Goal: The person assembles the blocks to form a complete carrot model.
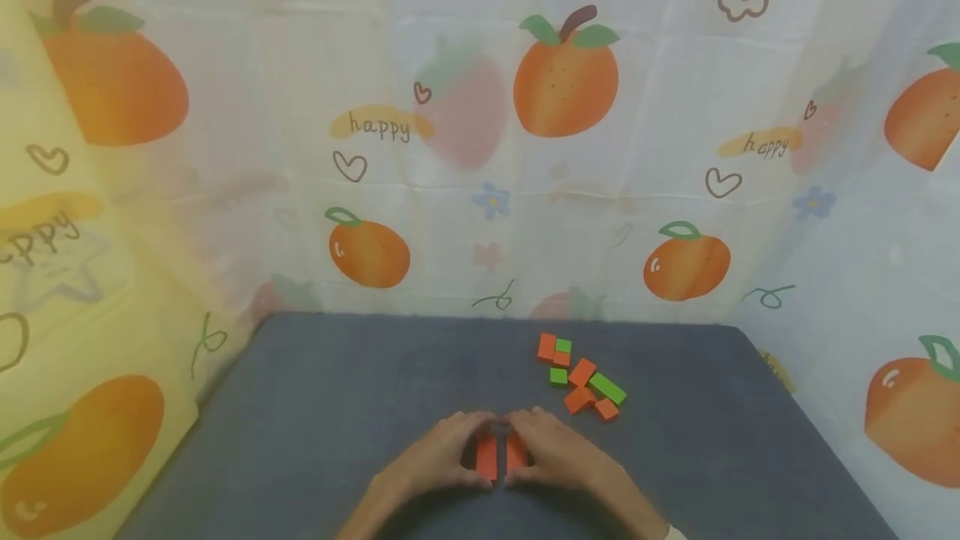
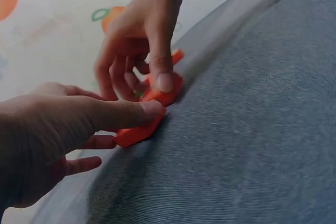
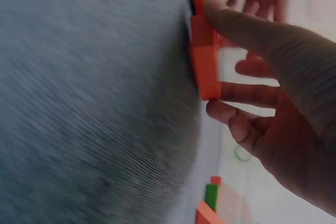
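Note:
My left hand (image 1: 446, 455) pinches an orange block (image 1: 486, 457) between thumb and fingers near the front middle of the dark table. Just right of it, a second orange block (image 1: 516, 452) is held the same way by my right hand (image 1: 557, 455). A narrow gap separates the two blocks, which lie side by side on the cloth. In the left wrist view the left thumb presses on the near orange block (image 2: 137, 134). The right wrist view shows the right thumb at one end of its orange block (image 3: 206, 66), with fingertips along its side.
Beyond the right hand lies a loose group of orange and green blocks, among them a long green block (image 1: 607, 388) and a small green block (image 1: 558, 377). A fruit-printed curtain (image 1: 465, 215) stands behind the dark table (image 1: 337, 390) and along both its sides.

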`<act>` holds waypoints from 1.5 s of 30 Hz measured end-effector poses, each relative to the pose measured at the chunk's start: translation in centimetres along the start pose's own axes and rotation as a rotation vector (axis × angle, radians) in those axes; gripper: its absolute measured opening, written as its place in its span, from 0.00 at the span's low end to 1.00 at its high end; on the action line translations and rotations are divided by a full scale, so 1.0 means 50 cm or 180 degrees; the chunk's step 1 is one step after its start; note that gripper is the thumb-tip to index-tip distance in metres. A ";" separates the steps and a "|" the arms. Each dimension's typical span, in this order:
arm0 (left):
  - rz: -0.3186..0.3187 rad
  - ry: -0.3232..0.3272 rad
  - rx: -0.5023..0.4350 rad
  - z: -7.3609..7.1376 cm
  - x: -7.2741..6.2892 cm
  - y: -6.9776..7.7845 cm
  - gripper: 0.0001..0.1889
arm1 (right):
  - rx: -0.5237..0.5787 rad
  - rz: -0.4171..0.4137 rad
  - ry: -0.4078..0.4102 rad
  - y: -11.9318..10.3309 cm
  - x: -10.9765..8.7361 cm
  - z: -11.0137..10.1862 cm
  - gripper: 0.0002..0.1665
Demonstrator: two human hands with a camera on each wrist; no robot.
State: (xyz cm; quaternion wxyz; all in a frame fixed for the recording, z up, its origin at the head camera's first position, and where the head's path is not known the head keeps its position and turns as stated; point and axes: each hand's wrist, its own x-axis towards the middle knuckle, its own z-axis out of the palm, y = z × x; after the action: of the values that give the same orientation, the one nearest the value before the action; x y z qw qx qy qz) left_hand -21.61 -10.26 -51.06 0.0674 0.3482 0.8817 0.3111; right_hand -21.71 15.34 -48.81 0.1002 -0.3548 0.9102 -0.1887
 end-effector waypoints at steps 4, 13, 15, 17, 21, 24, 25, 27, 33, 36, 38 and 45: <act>-0.0154 0.0011 -0.0143 0.006 -0.002 0.003 0.45 | 0.0080 0.0021 -0.0017 0.004 -0.003 0.013 0.51; -0.0215 -0.0050 -0.0149 0.005 -0.003 0.000 0.51 | 0.0223 -0.0206 0.0013 0.000 -0.003 0.010 0.46; -0.0215 -0.0057 -0.0150 0.008 -0.002 0.000 0.51 | 0.0236 -0.0183 0.0006 -0.001 -0.002 0.012 0.47; -0.0236 -0.0059 -0.0150 0.009 -0.002 0.000 0.52 | 0.0233 -0.0116 -0.0004 0.000 -0.001 0.014 0.48; -0.0284 -0.0053 -0.0146 0.011 -0.004 0.003 0.53 | 0.0235 -0.0118 -0.0024 -0.002 -0.001 0.016 0.48; -0.0316 -0.0055 -0.0141 0.010 -0.004 0.004 0.53 | 0.0216 -0.0222 -0.0012 -0.004 0.001 0.019 0.48; -0.0315 -0.0053 -0.0133 0.010 -0.004 0.005 0.53 | 0.0207 -0.0249 -0.0010 -0.005 0.002 0.021 0.47; -0.0314 -0.0058 -0.0128 0.008 -0.003 0.007 0.53 | 0.0194 -0.0273 -0.0015 -0.004 0.004 0.022 0.47; -0.0269 -0.0063 -0.0111 0.004 -0.004 0.012 0.53 | 0.0151 -0.0165 -0.0077 0.000 0.000 0.015 0.46; -0.0182 -0.0032 -0.0115 0.003 -0.007 0.012 0.53 | 0.0063 -0.0112 -0.0037 0.008 -0.006 0.001 0.44; -0.0130 -0.0022 -0.0078 0.003 -0.010 0.010 0.51 | 0.0028 -0.0094 0.0044 0.017 -0.011 -0.012 0.42; 0.0359 -0.0094 0.0459 0.002 -0.034 0.006 0.38 | -0.0273 0.0085 0.0632 0.076 -0.027 -0.081 0.28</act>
State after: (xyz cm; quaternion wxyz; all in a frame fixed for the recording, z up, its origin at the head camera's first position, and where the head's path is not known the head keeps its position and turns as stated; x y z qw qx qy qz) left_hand -20.13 -11.18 -51.13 0.0376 0.4058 0.8798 0.2449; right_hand -24.32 19.91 -46.64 -0.0033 -0.3262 0.9275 -0.1825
